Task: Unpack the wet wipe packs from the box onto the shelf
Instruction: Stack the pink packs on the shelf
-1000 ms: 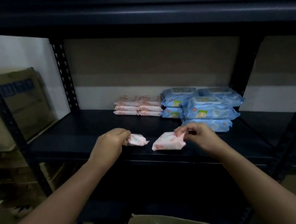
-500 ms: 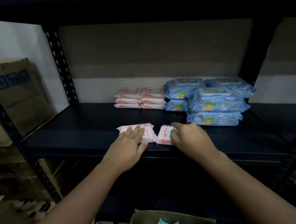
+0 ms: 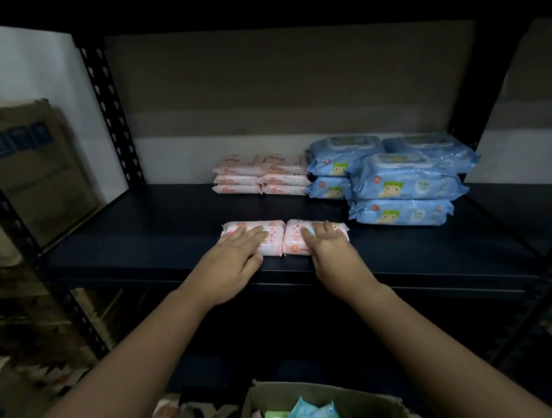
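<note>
Your left hand (image 3: pixel 231 269) lies flat, fingers straight and relaxed, on top of the left pink pack (image 3: pixel 271 239), and your right hand (image 3: pixel 327 252) lies the same way, fingers stretched out and gripping nothing, on the right pink pack (image 3: pixel 294 240). The two packs sit side by side, touching along their inner edges, close to the front lip of the dark shelf (image 3: pixel 140 236). Farther back on the same board stands a stack of pink packs (image 3: pixel 261 175), two columns three high, against the rear wall. Just beside it on the right is a pile of larger blue packs (image 3: pixel 399 182), stacked in layers with their lidded tops facing up; the front blue pack reaches nearly level with the two packs under your palms but stays apart from them. Below you, at the bottom edge of the view, the open cardboard box (image 3: pixel 360 397) holds more wrapped packs in blue and green; how many, you cannot tell. To the left, outside the perforated black upright (image 3: pixel 110 115), a brown carton with blue handling marks (image 3: pixel 30 172) leans against the white wall.
</note>
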